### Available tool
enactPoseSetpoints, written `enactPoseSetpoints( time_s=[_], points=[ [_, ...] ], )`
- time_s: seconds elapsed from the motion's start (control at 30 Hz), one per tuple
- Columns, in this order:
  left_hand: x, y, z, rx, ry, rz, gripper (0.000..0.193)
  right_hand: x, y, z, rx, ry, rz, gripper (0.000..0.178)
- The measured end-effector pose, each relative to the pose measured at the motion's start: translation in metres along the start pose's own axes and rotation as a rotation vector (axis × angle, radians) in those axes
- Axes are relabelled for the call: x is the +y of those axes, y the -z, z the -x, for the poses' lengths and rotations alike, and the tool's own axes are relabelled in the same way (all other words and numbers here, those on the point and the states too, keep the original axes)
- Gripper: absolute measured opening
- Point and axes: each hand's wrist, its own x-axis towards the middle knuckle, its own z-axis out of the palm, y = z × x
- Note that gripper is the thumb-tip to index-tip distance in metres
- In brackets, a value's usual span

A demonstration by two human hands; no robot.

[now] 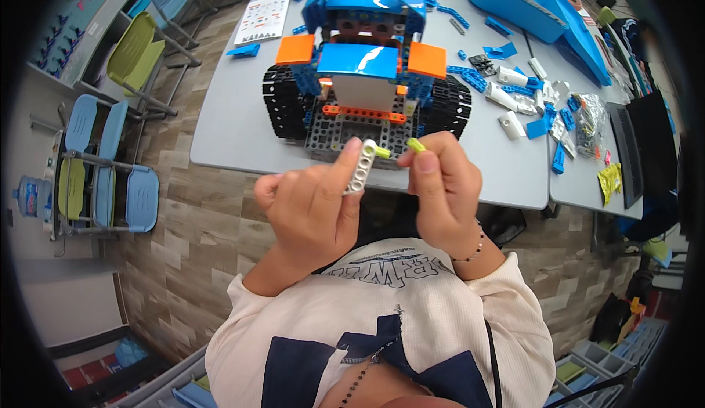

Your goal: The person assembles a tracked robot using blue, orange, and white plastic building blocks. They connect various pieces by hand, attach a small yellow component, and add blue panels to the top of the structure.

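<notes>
My left hand [316, 206] is closed on a white building-brick beam [362, 167] with a row of round holes. A lime-green peg [382, 153] sticks out sideways near the beam's top end. To the right, my right hand [446, 188] pinches a second lime-green peg [416, 145] between thumb and fingers, a short gap away from the beam. Just beyond both hands stands a tracked brick-built model [360, 61] in blue, orange, grey and white, with black treads on either side. My hands hide part of its near edge.
The model stands on a light grey table [228, 125]. Loose blue and white pieces [540, 107] lie to the right, beside a clear bag of parts [590, 125] and a yellow packet [609, 182]. A blue bin [518, 0] is farther back. A printed sheet [263, 19] lies at the left; chairs [139, 54] stand beyond.
</notes>
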Motion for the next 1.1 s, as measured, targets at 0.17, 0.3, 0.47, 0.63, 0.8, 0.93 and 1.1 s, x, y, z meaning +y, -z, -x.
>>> enactPoseSetpoints(
  time_s=[0.17,0.3,0.47,0.63,0.8,0.93,1.1],
  points=[
    [0.009,-0.009,0.005,-0.015,-0.072,-0.089,0.035,0.003,-0.001,-0.006,0.009,0.136,0.384,0.013],
    [0.007,-0.018,0.008,0.023,-0.137,-0.127,0.033,0.005,0.002,-0.001,-0.05,0.067,0.326,0.015],
    [0.009,-0.021,0.009,-0.028,-0.082,0.096,0.039,0.011,0.002,0.005,-0.102,0.017,0.263,0.014],
    [-0.001,-0.014,0.007,-0.283,0.16,0.67,0.026,0.015,-0.003,0.008,-0.215,0.051,0.22,0.013],
    [-0.002,-0.017,0.012,-0.306,0.183,0.68,0.015,0.017,-0.003,0.012,-0.288,0.003,0.203,0.014],
    [-0.002,-0.018,0.018,-0.273,0.185,0.711,0.011,0.019,-0.007,0.015,-0.288,-0.045,0.077,0.016],
    [0.003,-0.017,0.025,-0.062,0.241,0.721,0.009,0.015,0.002,0.022,-0.265,-0.097,-0.016,0.021]
  ],
)
